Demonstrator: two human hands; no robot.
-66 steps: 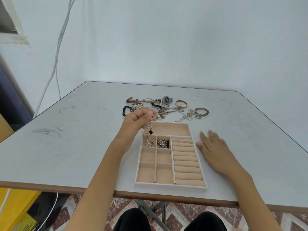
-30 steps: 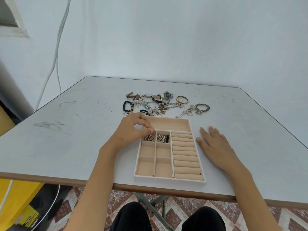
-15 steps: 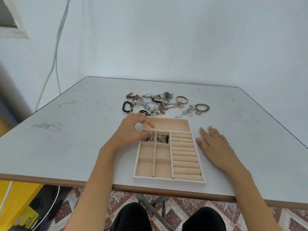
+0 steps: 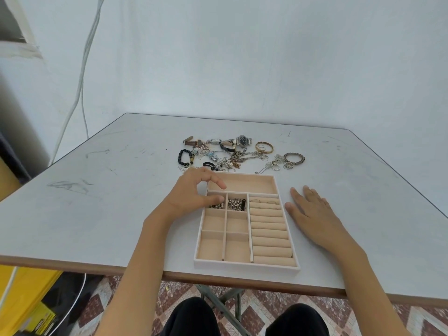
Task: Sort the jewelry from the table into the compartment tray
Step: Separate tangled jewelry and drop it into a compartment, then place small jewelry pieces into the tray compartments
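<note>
Your left hand (image 4: 190, 197), fingers relaxed and gripping nothing, hangs over the beaded piece (image 4: 217, 205) in the upper-left small compartment of the tray (image 4: 246, 266), mid-frame. Your right hand (image 4: 312, 214) lies flat right of it.

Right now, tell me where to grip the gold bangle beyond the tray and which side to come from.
Pinch the gold bangle at its right rim, coming from above with the right hand. It lies flat, so one fingertip goes inside the hoop and the thumb outside. Its right side looks free; chains crowd its left, and small rings sit inside.
</note>
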